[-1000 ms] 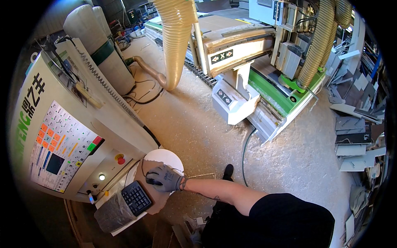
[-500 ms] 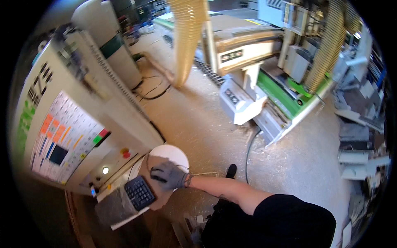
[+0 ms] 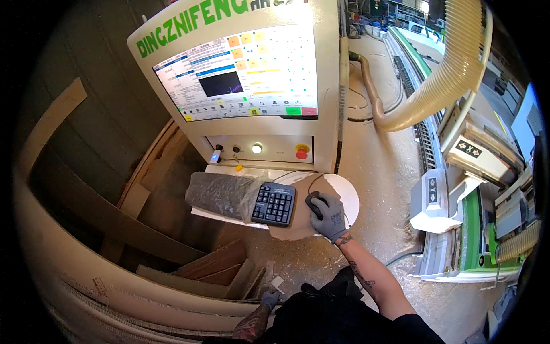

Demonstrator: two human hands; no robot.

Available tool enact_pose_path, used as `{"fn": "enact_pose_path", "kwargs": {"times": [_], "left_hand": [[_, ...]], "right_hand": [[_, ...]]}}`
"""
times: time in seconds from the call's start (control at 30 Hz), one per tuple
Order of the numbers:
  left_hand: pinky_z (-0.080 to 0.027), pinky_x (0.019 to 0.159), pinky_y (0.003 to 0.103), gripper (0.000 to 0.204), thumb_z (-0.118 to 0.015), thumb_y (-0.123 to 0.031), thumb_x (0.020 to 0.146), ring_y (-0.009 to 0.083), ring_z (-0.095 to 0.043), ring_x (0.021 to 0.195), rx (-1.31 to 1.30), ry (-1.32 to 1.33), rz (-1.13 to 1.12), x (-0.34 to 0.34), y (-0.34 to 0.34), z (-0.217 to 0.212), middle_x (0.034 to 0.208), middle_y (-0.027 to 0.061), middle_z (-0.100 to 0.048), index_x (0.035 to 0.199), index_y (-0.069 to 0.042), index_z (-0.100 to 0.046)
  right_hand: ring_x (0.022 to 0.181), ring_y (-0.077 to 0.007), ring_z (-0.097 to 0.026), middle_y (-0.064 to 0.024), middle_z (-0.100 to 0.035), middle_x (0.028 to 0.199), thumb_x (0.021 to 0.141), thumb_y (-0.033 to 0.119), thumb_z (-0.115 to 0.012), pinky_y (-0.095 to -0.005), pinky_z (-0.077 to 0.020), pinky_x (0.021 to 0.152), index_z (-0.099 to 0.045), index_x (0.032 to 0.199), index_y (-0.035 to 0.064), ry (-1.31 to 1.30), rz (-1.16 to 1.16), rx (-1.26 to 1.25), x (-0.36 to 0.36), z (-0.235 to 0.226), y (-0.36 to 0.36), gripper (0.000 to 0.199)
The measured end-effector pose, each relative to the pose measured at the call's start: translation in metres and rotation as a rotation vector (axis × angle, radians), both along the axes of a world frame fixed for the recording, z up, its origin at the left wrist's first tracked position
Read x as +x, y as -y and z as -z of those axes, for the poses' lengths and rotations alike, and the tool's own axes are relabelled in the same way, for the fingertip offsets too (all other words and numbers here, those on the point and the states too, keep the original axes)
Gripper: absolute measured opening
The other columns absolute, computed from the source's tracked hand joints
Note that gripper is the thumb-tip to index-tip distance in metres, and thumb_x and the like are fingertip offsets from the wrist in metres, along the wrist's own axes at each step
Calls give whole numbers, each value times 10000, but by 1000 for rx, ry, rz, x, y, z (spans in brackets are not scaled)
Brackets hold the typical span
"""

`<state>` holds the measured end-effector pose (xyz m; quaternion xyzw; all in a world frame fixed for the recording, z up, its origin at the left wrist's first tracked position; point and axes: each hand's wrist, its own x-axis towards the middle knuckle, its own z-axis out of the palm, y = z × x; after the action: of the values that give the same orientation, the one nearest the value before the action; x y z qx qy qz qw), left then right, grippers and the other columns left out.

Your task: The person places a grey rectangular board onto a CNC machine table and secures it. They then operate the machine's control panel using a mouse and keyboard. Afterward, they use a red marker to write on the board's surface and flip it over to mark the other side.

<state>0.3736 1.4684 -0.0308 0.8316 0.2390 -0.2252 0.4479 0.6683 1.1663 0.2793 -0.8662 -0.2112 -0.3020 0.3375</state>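
Now the view has swung up from the floor and onto the control cabinet (image 3: 240, 86), so the screen (image 3: 240, 71) fills the top of the picture where a second ago only its slanted side showed. The right hand (image 3: 329, 215), in a grey glove, is still resting on the dark computer mouse (image 3: 313, 200), palm down and fingers draped over it, a loose covering hold rather than a clenched one. The mouse sits on the round white shelf (image 3: 349, 198) at the right end of the desk, just beside the black keyboard (image 3: 274, 203), and it has not shifted. Most of that keyboard is wrapped in a dusty plastic cover (image 3: 220, 196); only the number block at its right end shows bare.

Below the screen runs a row of controls: a small blue light, a key switch, a lit white lamp (image 3: 256, 148) and a red stop button (image 3: 302, 151). With the head turned to the screen and the hand on the mouse, I judge the pointer work on screen is what is in hand.

Down low, the left hand (image 3: 269, 298), also gloved, hangs by the hip, near some wood offcuts (image 3: 215, 269); whether it grips anything I cannot tell. A wide ribbed dust hose (image 3: 444, 74) arcs over the sawdust floor on the right.
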Motion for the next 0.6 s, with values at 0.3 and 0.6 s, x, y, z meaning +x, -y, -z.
{"fn": "enact_pose_path", "kwargs": {"times": [0.3,0.6], "left_hand": [[-531,620,362,236,-672,-216,902,204,-628,694,-319,-41,-131,-3,-12,19,811,65,-680,1016,-23,-745],[-495,617,341,137,-656,-166,896,183,-596,694,-281,-72,-115,11,7,-13,774,65,-646,855,-49,-715]], "right_hand": [[1049,-374,-650,-163,-672,1179,718,140,-754,-483,-520,905,-693,1145,94,23,-9,42,1,-6,7,435],[1128,-338,-593,-101,-617,1292,749,264,-718,-513,-440,1004,-658,1205,183,1,6,-27,2,20,10,467]]}}
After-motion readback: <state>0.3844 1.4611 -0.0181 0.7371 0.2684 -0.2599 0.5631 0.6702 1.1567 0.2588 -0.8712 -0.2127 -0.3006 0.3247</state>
